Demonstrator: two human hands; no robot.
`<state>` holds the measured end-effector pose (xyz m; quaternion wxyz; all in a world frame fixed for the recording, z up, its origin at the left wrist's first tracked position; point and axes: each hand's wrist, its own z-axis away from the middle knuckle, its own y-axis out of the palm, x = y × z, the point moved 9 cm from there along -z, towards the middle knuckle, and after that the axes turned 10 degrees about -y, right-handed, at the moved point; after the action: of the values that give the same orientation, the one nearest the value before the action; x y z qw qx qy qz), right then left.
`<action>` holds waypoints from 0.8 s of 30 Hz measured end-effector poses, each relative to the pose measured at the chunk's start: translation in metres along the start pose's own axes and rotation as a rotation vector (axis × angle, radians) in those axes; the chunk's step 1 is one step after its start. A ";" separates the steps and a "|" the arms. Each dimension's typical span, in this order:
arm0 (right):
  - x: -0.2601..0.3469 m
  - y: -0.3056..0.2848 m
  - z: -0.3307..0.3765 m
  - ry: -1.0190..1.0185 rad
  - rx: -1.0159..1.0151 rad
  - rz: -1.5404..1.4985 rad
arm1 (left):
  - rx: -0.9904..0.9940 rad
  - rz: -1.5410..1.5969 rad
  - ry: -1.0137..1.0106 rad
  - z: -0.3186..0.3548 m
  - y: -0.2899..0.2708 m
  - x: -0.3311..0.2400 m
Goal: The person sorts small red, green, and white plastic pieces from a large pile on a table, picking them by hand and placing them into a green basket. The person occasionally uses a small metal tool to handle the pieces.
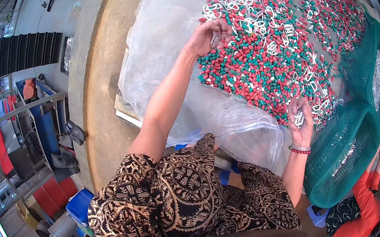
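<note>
White plastic clips (253, 14) lie scattered among red and green pellets (260, 71) on the tabletop. I see my left hand (210, 36) pinching a few clips, and my right hand (300, 121) closed on several beside the green mesh basket (347, 145).

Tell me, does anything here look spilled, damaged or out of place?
Nothing stands out. Red and green pellets lie spread on a clear sheet with white clips mixed in. The left hand and right hand each hold some clips. A green basket beside them holds more.
</note>
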<state>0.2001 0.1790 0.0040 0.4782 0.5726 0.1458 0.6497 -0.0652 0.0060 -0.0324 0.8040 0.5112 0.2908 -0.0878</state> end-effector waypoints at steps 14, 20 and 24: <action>0.004 -0.043 0.005 -0.078 -0.477 0.032 | -0.633 -1.953 -0.178 -0.030 -0.010 0.067; -0.002 -0.026 -0.007 -0.041 -0.002 -0.061 | -0.723 -2.033 0.122 -0.032 -0.019 0.040; -0.006 -0.065 -0.003 -0.012 -0.100 -0.137 | -0.714 -2.069 0.151 -0.035 -0.023 0.051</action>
<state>0.2260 0.2080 -0.0480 0.5505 0.5408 0.1492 0.6183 -0.0473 0.0338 -0.0893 0.4236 -0.2382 0.6365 -0.5990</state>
